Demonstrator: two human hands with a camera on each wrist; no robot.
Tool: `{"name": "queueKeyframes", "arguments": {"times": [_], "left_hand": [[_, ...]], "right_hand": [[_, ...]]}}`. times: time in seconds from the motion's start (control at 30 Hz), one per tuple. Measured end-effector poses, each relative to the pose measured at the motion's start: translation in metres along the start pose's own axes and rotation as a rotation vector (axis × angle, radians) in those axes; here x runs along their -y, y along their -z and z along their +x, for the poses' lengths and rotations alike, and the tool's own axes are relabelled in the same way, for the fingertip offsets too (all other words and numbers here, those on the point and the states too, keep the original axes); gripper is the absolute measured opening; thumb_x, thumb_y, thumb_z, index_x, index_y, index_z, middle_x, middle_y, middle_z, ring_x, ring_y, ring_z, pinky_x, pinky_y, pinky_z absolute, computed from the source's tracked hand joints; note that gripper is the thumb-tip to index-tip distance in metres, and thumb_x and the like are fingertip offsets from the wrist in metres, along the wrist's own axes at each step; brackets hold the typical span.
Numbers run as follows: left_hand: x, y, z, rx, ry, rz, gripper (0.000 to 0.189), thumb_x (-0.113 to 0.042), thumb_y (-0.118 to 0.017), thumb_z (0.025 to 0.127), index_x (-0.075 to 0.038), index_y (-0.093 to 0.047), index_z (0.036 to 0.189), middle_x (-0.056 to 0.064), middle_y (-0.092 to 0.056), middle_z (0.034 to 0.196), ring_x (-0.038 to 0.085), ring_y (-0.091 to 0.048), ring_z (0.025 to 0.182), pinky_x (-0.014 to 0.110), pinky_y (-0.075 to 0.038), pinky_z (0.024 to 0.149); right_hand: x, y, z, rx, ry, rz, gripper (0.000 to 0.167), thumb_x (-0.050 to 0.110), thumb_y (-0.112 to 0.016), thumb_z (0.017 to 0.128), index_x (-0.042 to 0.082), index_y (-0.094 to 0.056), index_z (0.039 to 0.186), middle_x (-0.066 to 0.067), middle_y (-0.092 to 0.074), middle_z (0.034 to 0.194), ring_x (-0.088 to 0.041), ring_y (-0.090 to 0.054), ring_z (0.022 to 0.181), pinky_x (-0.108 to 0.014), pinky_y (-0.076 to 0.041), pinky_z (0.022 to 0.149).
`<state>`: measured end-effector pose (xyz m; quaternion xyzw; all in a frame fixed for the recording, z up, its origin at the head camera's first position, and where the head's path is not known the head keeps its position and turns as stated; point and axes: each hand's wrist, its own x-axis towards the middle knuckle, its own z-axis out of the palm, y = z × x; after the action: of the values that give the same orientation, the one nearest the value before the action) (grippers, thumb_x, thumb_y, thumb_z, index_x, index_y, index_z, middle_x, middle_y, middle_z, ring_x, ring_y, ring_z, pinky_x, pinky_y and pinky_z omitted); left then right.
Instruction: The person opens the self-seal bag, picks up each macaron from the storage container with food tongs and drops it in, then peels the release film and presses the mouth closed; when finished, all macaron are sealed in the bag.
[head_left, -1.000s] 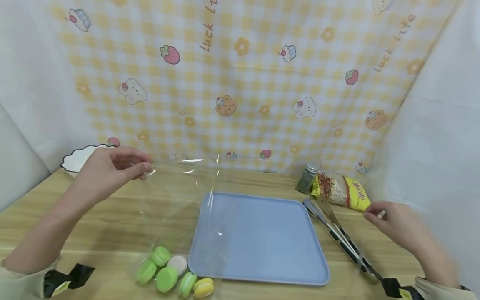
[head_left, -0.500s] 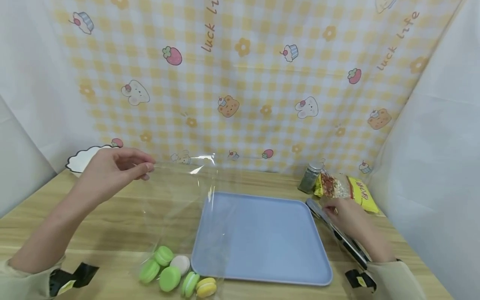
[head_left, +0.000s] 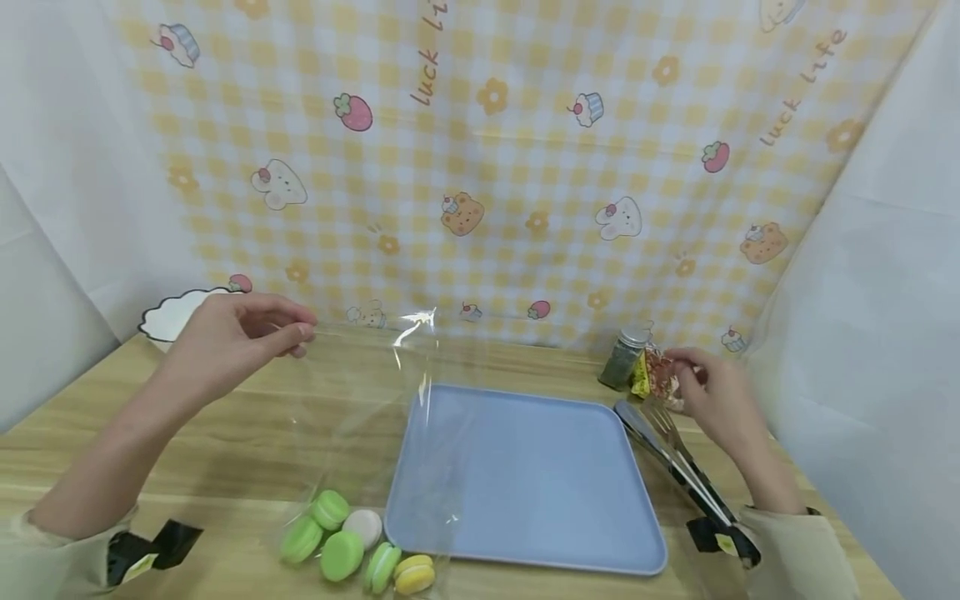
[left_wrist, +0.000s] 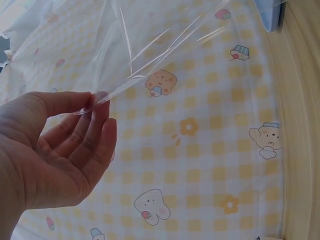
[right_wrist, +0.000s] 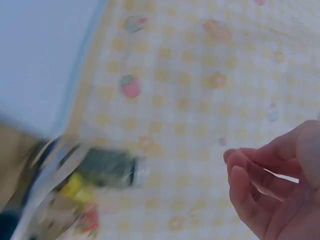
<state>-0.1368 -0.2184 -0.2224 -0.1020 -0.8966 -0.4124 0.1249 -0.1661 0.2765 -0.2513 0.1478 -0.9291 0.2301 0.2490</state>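
Observation:
With thumb and fingertips, my left hand [head_left: 225, 346] pinches the upper edge of a clear plastic film [left_wrist: 132, 55], which hangs down in the head view. Green macarons [head_left: 341, 556], a white one [head_left: 363, 527] and a yellow one [head_left: 414, 574] lie at the film's lower end. At the right, my right hand [head_left: 708, 396] is raised in front of a yellow food packet [head_left: 641, 375]. In the right wrist view its thumb and fingertips meet. Whether any thin clear film lies between them is not discernible.
A blue tray [head_left: 555, 479] occupies the middle of the table. Metal tongs [head_left: 671, 454] and a fork-like utensil [head_left: 662, 417] lie on its right. Behind them stands a jar with dark green contents [head_left: 624, 358]. A white scalloped bowl [head_left: 168, 317] sits at far left.
My right hand has swung left from beyond the packet, across the utensils, then up to the packet. My left hand holds nearly the same place, and reflections on the film have shifted.

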Motion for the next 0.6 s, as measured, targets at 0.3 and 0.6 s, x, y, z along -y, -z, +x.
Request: {"name": "queueKeyframes", "arguments": {"times": [0.3, 0.6], "left_hand": [[0.0, 0.0, -0.001, -0.018, 0.006, -0.062, 0.023, -0.025, -0.063, 0.09, -0.006, -0.066, 0.104, 0.003, -0.07, 0.084, 0.01, -0.065, 0.075, 0.017, -0.048, 0.066], [0.001, 0.014, -0.003, 0.03, -0.039, -0.157, 0.025, -0.021, -0.067, 0.088, -0.003, -0.066, 0.105, 0.002, -0.071, 0.084, 0.015, -0.067, 0.075, 0.022, -0.053, 0.068]], "right_hand": [[0.101, -0.025, 0.025, 0.41, 0.093, 0.496, 0.032, 0.027, -0.055, 0.095, 0.007, -0.061, 0.119, -0.005, -0.067, 0.095, -0.018, -0.063, 0.075, -0.033, -0.055, 0.06], [0.156, -0.064, 0.034, 0.372, 0.215, 0.746, 0.016, 0.014, -0.059, 0.093, 0.005, -0.068, 0.101, -0.005, -0.067, 0.083, -0.018, -0.061, 0.063, -0.034, -0.053, 0.054]]}}
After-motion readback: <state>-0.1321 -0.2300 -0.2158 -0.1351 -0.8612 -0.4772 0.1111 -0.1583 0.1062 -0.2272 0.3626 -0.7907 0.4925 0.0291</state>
